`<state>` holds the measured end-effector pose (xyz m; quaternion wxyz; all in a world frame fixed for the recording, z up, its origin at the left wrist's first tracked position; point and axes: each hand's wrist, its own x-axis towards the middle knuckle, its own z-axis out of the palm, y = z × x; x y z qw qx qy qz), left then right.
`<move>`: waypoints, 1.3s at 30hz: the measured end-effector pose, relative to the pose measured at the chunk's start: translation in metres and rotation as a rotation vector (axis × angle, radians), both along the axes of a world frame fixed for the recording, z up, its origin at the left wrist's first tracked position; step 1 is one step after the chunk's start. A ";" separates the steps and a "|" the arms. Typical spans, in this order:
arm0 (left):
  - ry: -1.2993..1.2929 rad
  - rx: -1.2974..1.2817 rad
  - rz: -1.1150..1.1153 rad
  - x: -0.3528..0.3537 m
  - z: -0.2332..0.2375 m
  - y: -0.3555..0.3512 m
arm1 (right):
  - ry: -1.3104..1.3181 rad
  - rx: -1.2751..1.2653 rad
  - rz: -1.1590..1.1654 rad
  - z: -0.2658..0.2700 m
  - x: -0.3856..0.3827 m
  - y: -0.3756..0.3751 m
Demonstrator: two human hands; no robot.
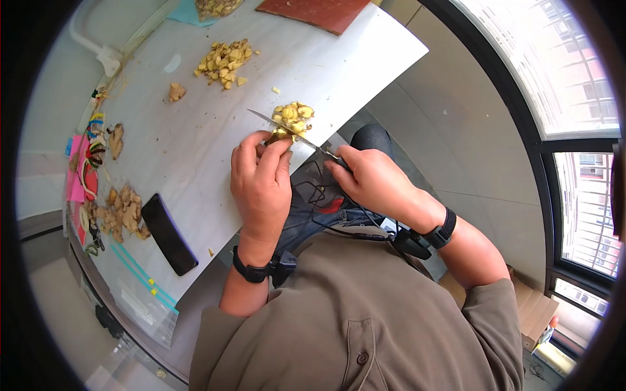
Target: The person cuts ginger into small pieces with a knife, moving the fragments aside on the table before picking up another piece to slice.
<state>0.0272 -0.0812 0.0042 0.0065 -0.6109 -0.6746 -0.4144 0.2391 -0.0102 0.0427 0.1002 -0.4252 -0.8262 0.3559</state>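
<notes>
My right hand (pixel 375 179) is closed around the dark handle of a knife (pixel 268 118). The blade points up and to the left, over the table's near edge. Beside the blade, the bent fingers of my left hand (pixel 262 173) press on a piece of ginger (pixel 279 136), mostly covered by the fingertips. Just beyond the blade lies a small pile of cut ginger (pixel 297 112), pale yellow inside. Farther up the table is a larger heap of ginger pieces (pixel 225 63), with one whole knob of ginger (pixel 176 92) to its left.
A phone (pixel 169 234) lies on the white table (pixel 215 140), next to whole ginger roots (pixel 124 212). Clear zip bags (pixel 147 293) are at the lower left, and a reddish-brown board (pixel 316 13) is at the far edge. Cables (pixel 316 192) hang by my lap.
</notes>
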 end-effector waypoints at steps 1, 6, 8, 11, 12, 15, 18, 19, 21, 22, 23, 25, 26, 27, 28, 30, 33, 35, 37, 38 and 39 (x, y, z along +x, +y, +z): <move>0.008 0.005 -0.012 -0.001 -0.001 0.000 | -0.004 0.001 0.005 0.000 0.002 -0.002; 0.020 -0.017 -0.020 0.002 0.001 -0.002 | -0.015 0.059 0.013 -0.003 0.006 -0.006; 0.069 -0.005 -0.002 0.003 -0.003 -0.001 | -0.046 0.050 0.037 -0.003 0.004 -0.004; 0.084 0.009 -0.021 0.001 0.000 0.000 | -0.081 0.075 0.053 -0.002 0.000 0.000; 0.080 0.006 -0.023 0.001 0.000 0.001 | -0.085 0.071 0.052 0.001 -0.002 0.002; 0.051 0.004 -0.039 -0.001 -0.001 0.003 | -0.139 -0.004 0.045 0.009 -0.006 0.007; 0.044 0.005 -0.048 -0.002 0.001 0.004 | -0.163 0.045 0.072 0.012 -0.012 0.011; 0.036 -0.004 -0.051 -0.002 0.002 0.004 | -0.188 0.025 0.088 0.018 -0.015 0.013; 0.023 -0.011 -0.055 -0.003 0.003 0.004 | -0.218 0.006 0.102 0.019 -0.021 0.019; 0.031 -0.013 -0.060 -0.004 0.003 0.004 | -0.210 -0.005 0.105 0.016 -0.023 0.022; 0.039 -0.014 -0.065 -0.004 0.003 0.004 | -0.201 -0.016 0.108 0.014 -0.027 0.026; 0.032 -0.007 -0.078 -0.004 0.003 0.004 | -0.224 -0.030 0.119 0.017 -0.045 0.037; 0.029 -0.003 -0.088 -0.005 0.004 0.004 | -0.243 -0.045 0.133 0.018 -0.052 0.040; 0.031 -0.002 -0.083 -0.005 0.003 0.003 | -0.240 -0.043 0.138 0.017 -0.055 0.040; 0.026 0.008 -0.076 -0.005 0.001 0.003 | -0.206 -0.044 0.104 0.014 -0.057 0.041; 0.023 0.020 -0.061 -0.006 0.000 0.003 | -0.170 -0.044 0.078 0.008 -0.058 0.041; 0.010 0.020 -0.067 -0.005 0.000 0.004 | -0.075 -0.085 0.030 0.010 -0.044 0.037; 0.013 -0.005 -0.064 -0.004 0.001 0.003 | -0.100 -0.113 0.011 0.018 -0.040 0.035; 0.019 -0.004 -0.064 -0.003 0.001 0.003 | -0.086 -0.107 0.002 0.021 -0.034 0.036; 0.020 -0.004 -0.061 -0.002 0.001 0.003 | -0.077 -0.103 -0.004 0.022 -0.031 0.036; 0.025 -0.001 -0.061 -0.002 0.002 0.003 | -0.071 -0.100 -0.004 0.022 -0.028 0.036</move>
